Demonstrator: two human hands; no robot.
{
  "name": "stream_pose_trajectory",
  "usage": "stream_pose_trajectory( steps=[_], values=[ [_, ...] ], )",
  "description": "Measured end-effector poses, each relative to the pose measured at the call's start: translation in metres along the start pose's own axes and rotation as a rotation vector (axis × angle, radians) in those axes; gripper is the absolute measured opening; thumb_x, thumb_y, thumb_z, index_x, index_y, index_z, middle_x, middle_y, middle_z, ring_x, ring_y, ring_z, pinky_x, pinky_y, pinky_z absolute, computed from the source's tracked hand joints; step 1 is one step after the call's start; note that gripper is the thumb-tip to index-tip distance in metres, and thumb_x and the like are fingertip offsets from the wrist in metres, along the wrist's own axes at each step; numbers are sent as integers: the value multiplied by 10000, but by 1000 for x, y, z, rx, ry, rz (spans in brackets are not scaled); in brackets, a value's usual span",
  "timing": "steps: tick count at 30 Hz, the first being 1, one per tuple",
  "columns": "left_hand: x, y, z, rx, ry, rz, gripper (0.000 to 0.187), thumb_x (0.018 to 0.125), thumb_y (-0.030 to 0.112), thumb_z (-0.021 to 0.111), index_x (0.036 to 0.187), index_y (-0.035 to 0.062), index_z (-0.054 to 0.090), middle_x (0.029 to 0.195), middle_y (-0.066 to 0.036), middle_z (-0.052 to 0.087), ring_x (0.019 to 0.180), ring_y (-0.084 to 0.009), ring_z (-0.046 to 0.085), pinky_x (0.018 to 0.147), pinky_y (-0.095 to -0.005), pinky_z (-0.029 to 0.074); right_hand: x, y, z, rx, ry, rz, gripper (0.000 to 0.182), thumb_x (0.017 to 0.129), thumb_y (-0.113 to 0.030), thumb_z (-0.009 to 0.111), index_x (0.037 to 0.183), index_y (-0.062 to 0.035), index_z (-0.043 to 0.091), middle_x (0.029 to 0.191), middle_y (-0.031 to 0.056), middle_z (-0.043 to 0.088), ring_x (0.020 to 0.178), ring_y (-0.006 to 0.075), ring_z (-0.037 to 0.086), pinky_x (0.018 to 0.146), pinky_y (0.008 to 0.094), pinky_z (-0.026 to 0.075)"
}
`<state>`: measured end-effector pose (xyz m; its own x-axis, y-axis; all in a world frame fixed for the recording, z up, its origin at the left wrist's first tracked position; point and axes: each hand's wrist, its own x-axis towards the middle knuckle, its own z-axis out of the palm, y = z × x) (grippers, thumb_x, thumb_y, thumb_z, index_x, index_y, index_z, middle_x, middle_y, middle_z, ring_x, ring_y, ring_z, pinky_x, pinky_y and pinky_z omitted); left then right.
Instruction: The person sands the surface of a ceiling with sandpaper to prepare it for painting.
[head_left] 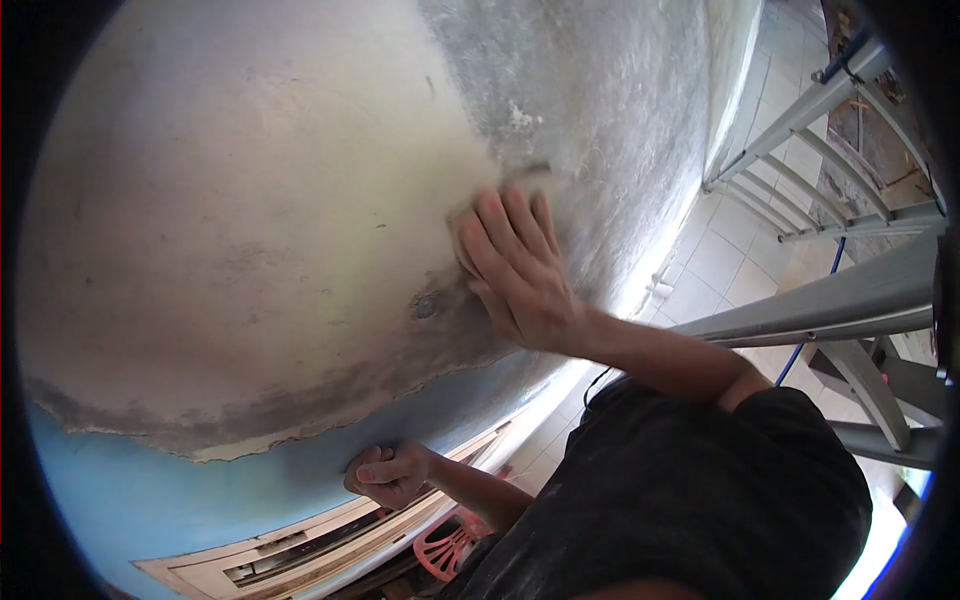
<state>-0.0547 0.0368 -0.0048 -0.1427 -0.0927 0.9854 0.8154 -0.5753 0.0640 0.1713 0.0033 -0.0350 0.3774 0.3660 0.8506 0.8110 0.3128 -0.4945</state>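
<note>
My right hand (525, 272) lies against the cream-and-grey plaster patch (260, 180), whether gripping anything unclear | my left hand (390, 474), curled closed, near sky-blue painted wall (120, 490) | patch's long ragged edge (215, 459) between, right nearer

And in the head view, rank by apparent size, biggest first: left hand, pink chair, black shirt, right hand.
1. Black shirt
2. Right hand
Unranked, both smaller: left hand and pink chair; they look alike, and the chair is partly hidden.

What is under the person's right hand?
Around the right hand, the patchy wall shows; a blurred tan edge appears beside it, possibly a pad. What lies directly beneath is covered, so I cannot tell.
</note>
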Motion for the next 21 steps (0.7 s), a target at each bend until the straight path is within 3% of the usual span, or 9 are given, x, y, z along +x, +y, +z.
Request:
stream_pose_trajectory(
  steps=[2, 5, 8, 11, 16, 21],
  values=[
    [2, 0, 0, -9, -7, 34, 432, 949, 169, 405, 540, 36, 446, 528, -28, 412, 489, -125, 389, 430, -248, 280, -41, 3, 15, 9, -5, 18, 525, 843, -187, 558, 1323, -33, 413, 1424, 162, 321, 1324, 350, 269, 1047, 570, 193],
    [0, 0, -1, 22, -11, -20, 436, 950, 174, 403, 538, 35, 440, 532, -37, 427, 482, -124, 393, 421, -241, 278, -22, 4, 7, -37, -14, -67, 474, 881, -167, 502, 1292, 51, 416, 1385, 265, 333, 1308, 443, 264, 1045, 583, 165],
    [2, -2, -1, -2, -10, 62, 435, 950, 174, 402, 539, 36, 437, 531, -37, 425, 478, -123, 395, 416, -238, 277, 30, -2, -7, -24, 2, -96, 455, 893, -173, 491, 1277, 60, 422, 1379, 269, 337, 1314, 445, 250, 1053, 586, 141],
    [-1, -6, -3, -15, -10, 56, 424, 962, 154, 423, 556, 33, 426, 534, -30, 425, 489, -132, 373, 437, -271, 279, 30, -4, -3, -22, 48, -48, 561, 832, -212, 580, 1334, -38, 400, 1420, 178, 319, 1321, 367, 267, 1036, 591, 190],
    [2, -1, 1, -11, -3, 39, 423, 957, 148, 433, 549, 36, 427, 524, -30, 420, 488, -137, 371, 436, -270, 277, -32, 8, 18, -52, -11, -43, 557, 841, -214, 568, 1337, -35, 390, 1422, 184, 314, 1314, 370, 277, 1040, 565, 201],
    [-2, -4, -3, -27, -9, 35, 429, 957, 166, 421, 551, 31, 447, 519, -28, 421, 483, -144, 374, 436, -267, 277, 36, -1, -3, -46, 66, -68, 560, 843, -217, 564, 1338, -24, 386, 1419, 188, 315, 1312, 373, 280, 1033, 572, 201]
  ],
)
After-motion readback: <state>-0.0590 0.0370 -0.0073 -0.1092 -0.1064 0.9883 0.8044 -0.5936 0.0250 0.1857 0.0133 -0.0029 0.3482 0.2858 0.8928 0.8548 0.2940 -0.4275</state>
